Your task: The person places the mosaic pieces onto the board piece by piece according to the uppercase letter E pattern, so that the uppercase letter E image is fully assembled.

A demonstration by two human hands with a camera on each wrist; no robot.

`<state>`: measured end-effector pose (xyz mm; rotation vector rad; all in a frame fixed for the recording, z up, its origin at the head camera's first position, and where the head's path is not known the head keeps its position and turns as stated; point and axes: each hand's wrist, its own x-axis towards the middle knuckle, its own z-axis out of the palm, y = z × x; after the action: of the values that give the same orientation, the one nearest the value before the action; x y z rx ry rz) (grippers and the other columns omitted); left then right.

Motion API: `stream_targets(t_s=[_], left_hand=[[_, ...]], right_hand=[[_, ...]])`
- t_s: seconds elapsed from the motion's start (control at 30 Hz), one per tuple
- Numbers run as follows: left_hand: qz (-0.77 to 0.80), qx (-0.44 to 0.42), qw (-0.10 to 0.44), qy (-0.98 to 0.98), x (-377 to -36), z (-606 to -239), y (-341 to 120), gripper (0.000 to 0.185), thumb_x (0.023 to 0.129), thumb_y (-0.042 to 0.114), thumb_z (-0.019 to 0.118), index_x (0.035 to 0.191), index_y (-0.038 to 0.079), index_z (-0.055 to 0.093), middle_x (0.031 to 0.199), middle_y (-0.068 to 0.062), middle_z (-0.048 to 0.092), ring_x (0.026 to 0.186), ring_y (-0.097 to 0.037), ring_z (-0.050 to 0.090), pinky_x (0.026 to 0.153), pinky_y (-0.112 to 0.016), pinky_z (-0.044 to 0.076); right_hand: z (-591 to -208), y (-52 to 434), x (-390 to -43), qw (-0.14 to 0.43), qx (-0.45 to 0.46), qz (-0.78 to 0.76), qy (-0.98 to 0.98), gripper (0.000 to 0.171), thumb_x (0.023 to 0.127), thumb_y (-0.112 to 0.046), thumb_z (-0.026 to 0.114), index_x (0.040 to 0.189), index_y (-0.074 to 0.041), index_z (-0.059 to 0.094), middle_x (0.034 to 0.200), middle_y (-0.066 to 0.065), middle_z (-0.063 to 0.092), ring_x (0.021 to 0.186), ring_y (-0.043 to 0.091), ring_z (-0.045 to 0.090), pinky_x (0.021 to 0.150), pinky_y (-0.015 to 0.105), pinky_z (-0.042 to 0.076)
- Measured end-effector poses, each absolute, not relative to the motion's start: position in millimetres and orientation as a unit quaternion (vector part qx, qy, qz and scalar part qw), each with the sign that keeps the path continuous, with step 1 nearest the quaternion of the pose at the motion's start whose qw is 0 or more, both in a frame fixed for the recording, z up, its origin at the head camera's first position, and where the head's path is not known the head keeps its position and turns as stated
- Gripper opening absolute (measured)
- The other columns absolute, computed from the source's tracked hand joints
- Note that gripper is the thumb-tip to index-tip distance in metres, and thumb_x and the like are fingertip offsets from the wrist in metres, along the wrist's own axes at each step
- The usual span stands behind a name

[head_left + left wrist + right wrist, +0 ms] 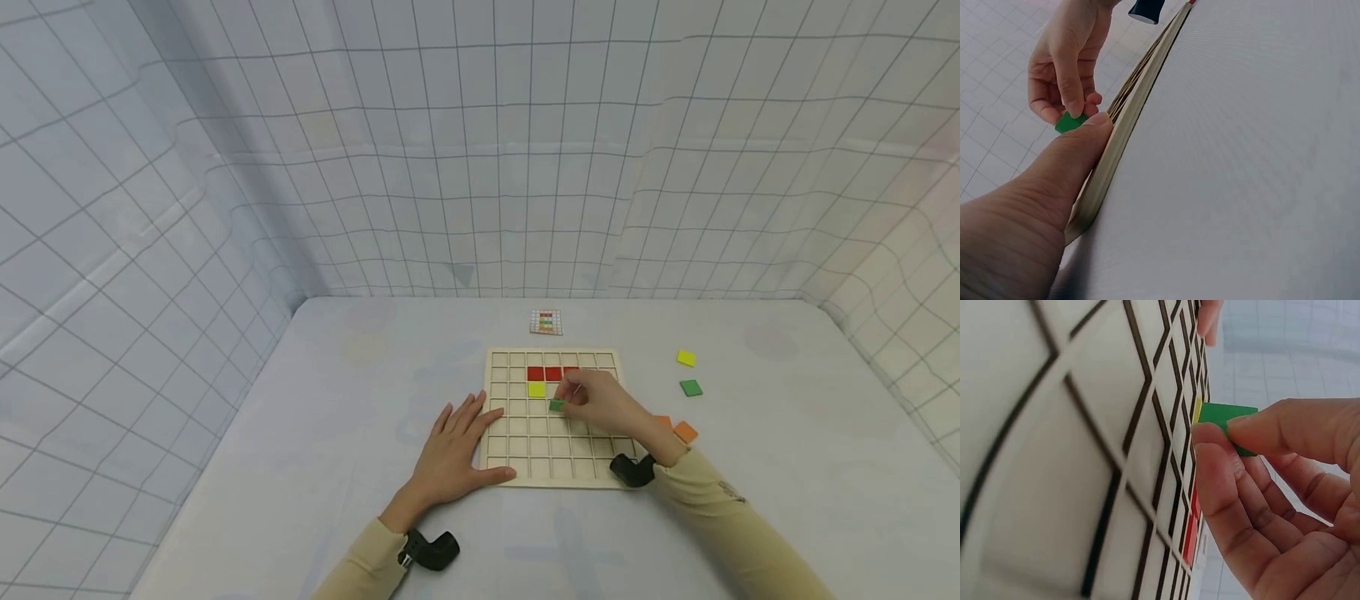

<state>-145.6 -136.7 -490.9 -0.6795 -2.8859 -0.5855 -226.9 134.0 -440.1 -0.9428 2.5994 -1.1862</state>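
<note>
A pale wooden grid board [506, 477] lies on the table with a row of red tiles [535, 373] near its far side. One yellow tile [536, 389] sits in the cell below the leftmost red one. Between thumb and fingers my right hand [600, 402] pinches a green tile [1225, 415], held just over the board's middle. The right wrist view shows that tile tilted off the grid. My left hand [452, 454] rests with spread, straight fingers on the board's left edge, its thumb [1085, 137] along the near left corner.
A small printed card [546, 322] with a coloured grid pattern lies beyond the board. To the right are a loose yellow tile [686, 357], a green tile [691, 387] and orange tiles [686, 432], partly behind the right forearm. Grid-patterned cloth walls [555, 192] surround the table.
</note>
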Motion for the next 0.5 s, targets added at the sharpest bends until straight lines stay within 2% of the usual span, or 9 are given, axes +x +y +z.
stream_targets(t_s=[0.23, 0.5], left_hand=[[-0.194, -0.218, 0.048, -0.955, -146, -492, -137, 0.087, 0.078, 0.073, 0.055, 0.147, 0.023, 0.036, 0.156, -0.005, 0.019, 0.143, -0.019, 0.010, 0.113, -0.042, 0.003], [-0.195, -0.221, 0.054, -0.954, -146, -492, -137, 0.087, 0.078, 0.073, 0.055, 0.147, 0.023, 0.037, 0.156, -0.005, 0.020, 0.143, -0.019, 0.011, 0.113, -0.043, 0.004]], right_hand=[[-442, 113, -227, 0.065, -0.316, -0.396, 0.860, 0.010, 0.081, 0.000, 0.072, 0.086, -0.006, 0.066, 0.076, -0.006, 0.061, 0.068, 0.009, 0.056, 0.063, 0.025, 0.049], [-443, 103, -227, 0.041, -0.288, -0.341, 0.894, 0.010, 0.080, -0.008, 0.076, 0.083, -0.014, 0.068, 0.073, -0.011, 0.060, 0.066, 0.006, 0.053, 0.062, 0.027, 0.046]])
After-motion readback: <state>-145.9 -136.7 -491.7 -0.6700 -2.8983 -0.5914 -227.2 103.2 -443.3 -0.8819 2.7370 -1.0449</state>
